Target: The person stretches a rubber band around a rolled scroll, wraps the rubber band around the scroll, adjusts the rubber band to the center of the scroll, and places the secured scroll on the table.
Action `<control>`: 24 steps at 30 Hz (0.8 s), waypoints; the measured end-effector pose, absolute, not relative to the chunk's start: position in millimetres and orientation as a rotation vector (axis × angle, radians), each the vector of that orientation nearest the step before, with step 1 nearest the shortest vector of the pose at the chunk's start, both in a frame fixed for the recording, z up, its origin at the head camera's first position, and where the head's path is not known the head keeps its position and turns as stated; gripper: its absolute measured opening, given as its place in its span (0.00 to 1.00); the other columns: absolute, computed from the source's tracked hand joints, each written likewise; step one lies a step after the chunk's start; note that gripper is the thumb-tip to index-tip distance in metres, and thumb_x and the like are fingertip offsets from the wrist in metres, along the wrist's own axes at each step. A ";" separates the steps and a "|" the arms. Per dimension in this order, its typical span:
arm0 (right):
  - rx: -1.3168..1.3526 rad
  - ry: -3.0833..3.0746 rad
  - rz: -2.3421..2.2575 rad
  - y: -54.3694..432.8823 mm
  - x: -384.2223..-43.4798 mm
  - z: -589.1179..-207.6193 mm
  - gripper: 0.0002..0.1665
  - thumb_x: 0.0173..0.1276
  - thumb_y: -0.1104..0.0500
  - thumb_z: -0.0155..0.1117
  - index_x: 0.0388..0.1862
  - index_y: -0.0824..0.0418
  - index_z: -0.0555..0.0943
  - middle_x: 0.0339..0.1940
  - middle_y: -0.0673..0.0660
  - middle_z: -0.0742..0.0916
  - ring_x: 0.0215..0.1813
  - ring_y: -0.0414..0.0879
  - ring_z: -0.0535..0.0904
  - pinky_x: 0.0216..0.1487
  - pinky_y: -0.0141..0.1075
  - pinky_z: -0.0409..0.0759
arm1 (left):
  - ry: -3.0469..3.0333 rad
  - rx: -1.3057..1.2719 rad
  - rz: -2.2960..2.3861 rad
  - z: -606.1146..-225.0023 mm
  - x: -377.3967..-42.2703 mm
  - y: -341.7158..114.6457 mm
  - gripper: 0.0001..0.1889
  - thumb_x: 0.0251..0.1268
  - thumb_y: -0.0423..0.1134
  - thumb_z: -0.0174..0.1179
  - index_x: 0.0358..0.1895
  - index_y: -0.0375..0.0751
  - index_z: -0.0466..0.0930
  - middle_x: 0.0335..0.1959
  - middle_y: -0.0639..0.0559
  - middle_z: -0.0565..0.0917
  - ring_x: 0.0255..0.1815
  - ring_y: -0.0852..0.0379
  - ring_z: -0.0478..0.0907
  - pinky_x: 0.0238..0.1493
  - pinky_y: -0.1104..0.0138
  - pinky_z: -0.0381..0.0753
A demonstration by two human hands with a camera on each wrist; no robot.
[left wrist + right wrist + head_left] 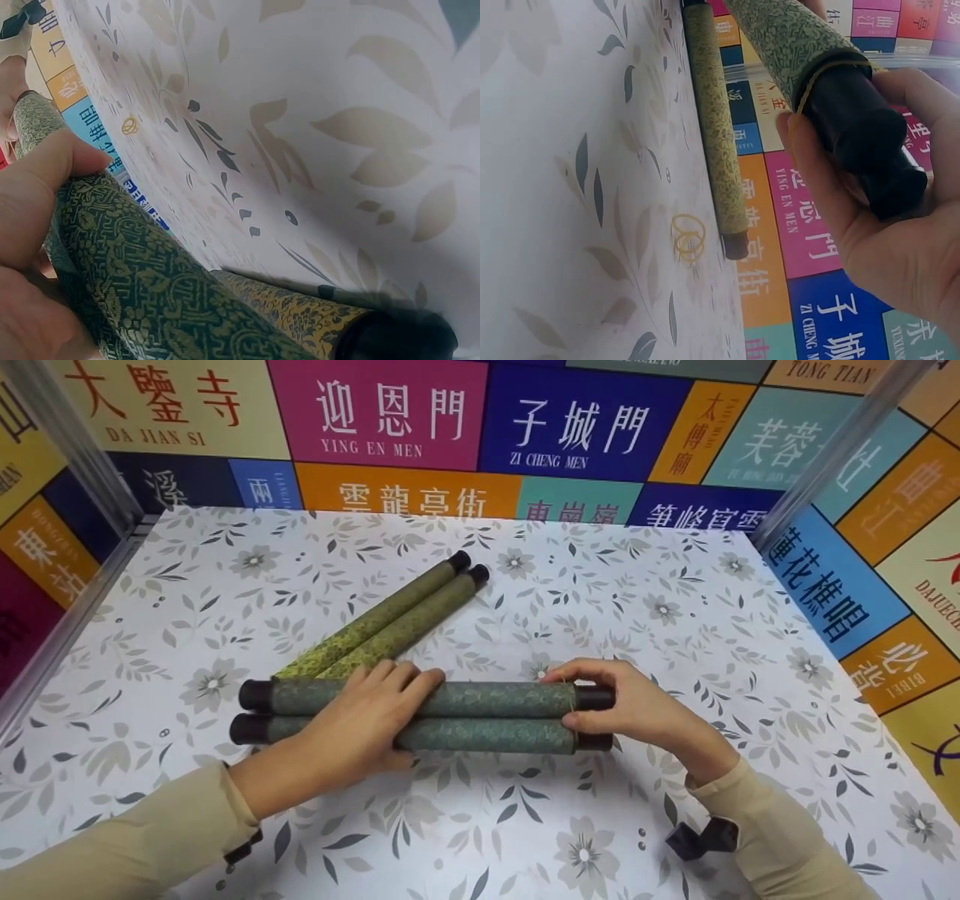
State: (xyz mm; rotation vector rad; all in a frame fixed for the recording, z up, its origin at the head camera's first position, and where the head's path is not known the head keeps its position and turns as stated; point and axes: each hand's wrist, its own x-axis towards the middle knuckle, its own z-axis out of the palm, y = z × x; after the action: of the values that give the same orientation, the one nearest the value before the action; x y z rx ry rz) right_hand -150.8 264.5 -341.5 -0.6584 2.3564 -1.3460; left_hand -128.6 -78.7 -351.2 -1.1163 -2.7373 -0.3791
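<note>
A green brocade scroll (495,699), rolled from both ends into two parallel rolls with black knobs, lies across the space before me. My left hand (367,720) grips it left of its middle, fingers over the far side and thumb at the near edge. At the right end, my right hand (645,709) pinches a thin yellow rubber band (808,88), which loops over the cloth edge by the black knobs. Behind the green scroll, a yellow-green scroll (409,626) lies slanted on the table, its near end hidden by the green one.
Loose yellow rubber bands (688,238) lie on the table, near the far end of the yellow-green scroll in the right wrist view. A floral cloth (210,690) covers the table. Colourful panels with lettering (379,416) stand along its back and sides.
</note>
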 end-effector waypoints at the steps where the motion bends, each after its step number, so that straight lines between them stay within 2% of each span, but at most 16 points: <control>1: -0.654 2.337 -1.344 265.0 -151.6 -341.3 0.26 0.61 0.61 0.71 0.59 0.52 0.81 0.55 0.54 0.84 0.50 0.45 0.82 0.52 0.34 0.82 | -2.738 -1.116 -0.383 -351.1 -128.0 -78.5 0.48 0.37 0.44 0.78 0.68 0.45 0.65 0.51 0.47 0.78 0.49 0.48 0.72 0.46 0.56 0.72; 6: -0.617 2.352 -1.319 266.6 -154.6 -343.5 0.24 0.61 0.60 0.71 0.58 0.54 0.82 0.51 0.52 0.86 0.48 0.43 0.82 0.52 0.32 0.81 | -2.766 -1.101 -0.390 -350.6 -126.5 -77.8 0.49 0.39 0.48 0.79 0.69 0.45 0.64 0.51 0.47 0.78 0.50 0.48 0.73 0.47 0.54 0.74; 13: -0.444 2.389 -1.370 263.4 -154.4 -349.5 0.19 0.59 0.56 0.74 0.49 0.56 0.82 0.43 0.48 0.86 0.46 0.43 0.82 0.50 0.33 0.80 | -2.778 -1.101 -0.342 -351.9 -126.2 -77.7 0.50 0.42 0.50 0.78 0.72 0.43 0.63 0.53 0.45 0.77 0.51 0.47 0.73 0.50 0.52 0.76; 21: -0.353 2.311 -1.460 261.7 -153.2 -353.4 0.20 0.58 0.56 0.74 0.44 0.55 0.73 0.38 0.51 0.83 0.43 0.46 0.80 0.45 0.35 0.81 | -2.769 -1.085 -0.363 -351.4 -125.3 -81.0 0.50 0.40 0.48 0.79 0.71 0.44 0.64 0.53 0.46 0.78 0.51 0.48 0.73 0.51 0.52 0.77; 24: -0.319 2.245 -1.575 261.0 -152.0 -355.6 0.18 0.62 0.59 0.70 0.44 0.57 0.71 0.39 0.54 0.81 0.40 0.46 0.82 0.42 0.39 0.86 | -2.790 -1.067 -0.395 -351.3 -125.6 -81.3 0.50 0.41 0.48 0.78 0.71 0.45 0.63 0.53 0.47 0.78 0.51 0.48 0.74 0.52 0.51 0.78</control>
State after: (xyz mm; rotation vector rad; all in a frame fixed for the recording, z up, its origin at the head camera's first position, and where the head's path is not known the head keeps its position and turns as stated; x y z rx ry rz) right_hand -152.0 261.0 -355.6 -0.3187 2.2453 -1.5746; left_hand -125.6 -81.3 -351.3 -1.0668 -2.7899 -0.3954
